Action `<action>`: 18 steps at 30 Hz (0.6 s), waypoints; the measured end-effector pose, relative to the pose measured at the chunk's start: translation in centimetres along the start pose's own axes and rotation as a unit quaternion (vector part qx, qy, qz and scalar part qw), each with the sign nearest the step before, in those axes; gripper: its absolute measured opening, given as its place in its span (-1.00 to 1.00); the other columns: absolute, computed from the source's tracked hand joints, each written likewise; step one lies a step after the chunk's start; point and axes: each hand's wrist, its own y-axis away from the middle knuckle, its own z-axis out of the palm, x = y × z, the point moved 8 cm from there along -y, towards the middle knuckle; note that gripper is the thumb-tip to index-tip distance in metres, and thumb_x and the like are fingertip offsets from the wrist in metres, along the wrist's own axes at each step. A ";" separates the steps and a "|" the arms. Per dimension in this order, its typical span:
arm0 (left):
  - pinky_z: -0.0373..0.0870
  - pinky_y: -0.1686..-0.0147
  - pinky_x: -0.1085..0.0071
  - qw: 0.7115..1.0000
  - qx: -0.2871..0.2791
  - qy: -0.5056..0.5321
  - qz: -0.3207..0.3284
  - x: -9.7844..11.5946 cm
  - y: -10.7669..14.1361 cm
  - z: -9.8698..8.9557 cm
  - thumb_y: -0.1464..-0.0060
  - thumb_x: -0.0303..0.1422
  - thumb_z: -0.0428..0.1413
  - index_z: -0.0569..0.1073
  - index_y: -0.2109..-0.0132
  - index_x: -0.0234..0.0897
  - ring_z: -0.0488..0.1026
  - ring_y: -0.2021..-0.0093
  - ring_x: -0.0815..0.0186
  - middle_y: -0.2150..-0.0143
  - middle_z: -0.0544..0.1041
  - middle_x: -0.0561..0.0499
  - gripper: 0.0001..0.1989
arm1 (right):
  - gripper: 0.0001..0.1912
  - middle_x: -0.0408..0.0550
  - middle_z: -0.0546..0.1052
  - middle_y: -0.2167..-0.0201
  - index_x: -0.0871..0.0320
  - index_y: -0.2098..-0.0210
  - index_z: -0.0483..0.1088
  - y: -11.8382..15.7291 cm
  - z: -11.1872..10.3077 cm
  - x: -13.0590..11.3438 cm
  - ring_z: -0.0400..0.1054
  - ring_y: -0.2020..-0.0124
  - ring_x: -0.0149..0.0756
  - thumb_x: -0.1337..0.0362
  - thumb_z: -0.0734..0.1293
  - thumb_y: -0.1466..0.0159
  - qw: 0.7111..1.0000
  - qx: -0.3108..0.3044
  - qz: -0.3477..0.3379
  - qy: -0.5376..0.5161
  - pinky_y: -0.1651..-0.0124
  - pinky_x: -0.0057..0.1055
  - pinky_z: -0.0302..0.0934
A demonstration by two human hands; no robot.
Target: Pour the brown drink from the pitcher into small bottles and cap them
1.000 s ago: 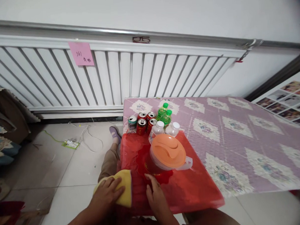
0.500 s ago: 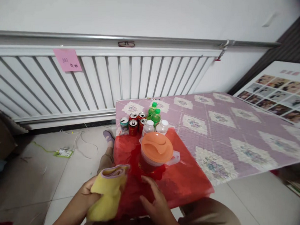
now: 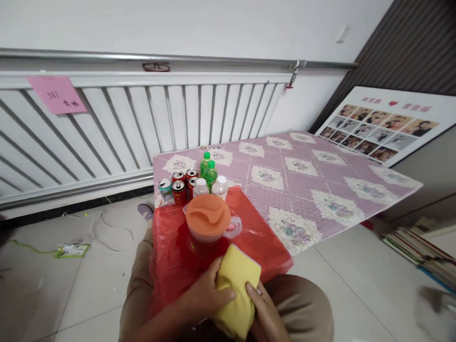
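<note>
A folded yellow cloth (image 3: 238,279) is gripped between both hands, low in front of me over the near edge of the red plastic sheet (image 3: 253,235). My left hand (image 3: 208,293) clasps its left side, thumb lying across the front. On its right side, my right hand (image 3: 268,310) pinches it with the thumb on top; the other fingers are partly hidden behind it. Just beyond the cloth stands a clear pitcher (image 3: 236,227) with an orange lid (image 3: 208,214), its handle pointing right. Neither hand touches the pitcher.
Behind the pitcher stand several drink cans (image 3: 179,192), two white-capped bottles (image 3: 220,187) and two green bottles (image 3: 210,174). A purple floral cover (image 3: 268,177) stretches right. A white radiator (image 3: 135,124) lines the wall. A power strip (image 3: 73,250) with cables lies on the floor.
My left hand has carried the cloth rightward and my right hand, empty before, has taken hold of it too. The view has turned to the right.
</note>
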 end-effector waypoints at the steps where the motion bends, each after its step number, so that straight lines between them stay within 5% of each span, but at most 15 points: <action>1: 0.36 -0.05 0.21 1.000 0.001 0.000 -0.007 -0.3 -0.4 0.3 0.13 -0.42 0.21 0.21 -0.28 -0.28 0.41 -0.06 0.07 -0.11 0.46 -0.16 -0.22 | -0.32 0.09 0.63 0.08 0.09 -0.13 0.35 0.1 -0.2 -0.5 0.52 0.06 0.00 0.09 0.55 -0.07 1.000 0.009 -0.005 -0.004 0.00 -0.09 0.36; 6: 0.39 0.01 0.21 0.994 -0.022 0.109 -0.023 -0.5 -2.0 1.9 0.19 -0.38 0.31 0.23 -0.27 -0.31 0.43 -0.03 0.06 -0.07 0.48 -0.17 -0.17 | -0.23 0.07 0.57 -0.06 -0.01 -0.20 0.31 0.3 -1.8 -3.8 0.49 -0.01 -0.01 0.10 0.57 -0.04 0.999 0.027 -0.038 -0.027 -0.03 -0.08 0.34; 10: 0.41 0.05 0.26 0.969 -0.063 0.241 -0.001 0.9 -2.9 3.7 0.21 -0.32 0.39 0.29 -0.23 -0.28 0.48 0.01 0.09 -0.06 0.50 -0.18 -0.17 | -0.30 0.03 0.46 -0.21 -0.06 -0.13 0.40 0.1 -4.3 -5.8 0.43 -0.09 -0.01 -0.10 0.52 -0.04 0.995 0.027 -0.089 -0.041 -0.10 -0.07 0.30; 13: 0.42 0.15 0.32 0.961 -0.079 0.266 0.006 1.6 -3.4 4.9 0.22 -0.31 0.42 0.33 -0.18 -0.26 0.52 0.13 0.16 0.02 0.54 -0.14 -0.21 | -0.28 0.08 0.51 -0.15 0.00 -0.06 0.48 -0.1 -5.5 -5.0 0.42 -0.10 0.06 -0.27 0.44 -0.04 0.997 -0.005 -0.073 -0.015 -0.13 0.01 0.25; 18: 0.42 0.19 0.35 0.958 -0.084 0.273 0.010 1.6 -4.3 6.0 0.20 -0.31 0.42 0.32 -0.19 -0.23 0.52 0.14 0.18 0.01 0.53 -0.14 -0.22 | -0.37 0.08 0.58 -0.04 0.04 0.03 0.53 -0.5 -6.9 -3.5 0.45 -0.05 0.03 -0.20 0.48 -0.03 0.999 -0.016 -0.046 -0.003 -0.13 0.00 0.25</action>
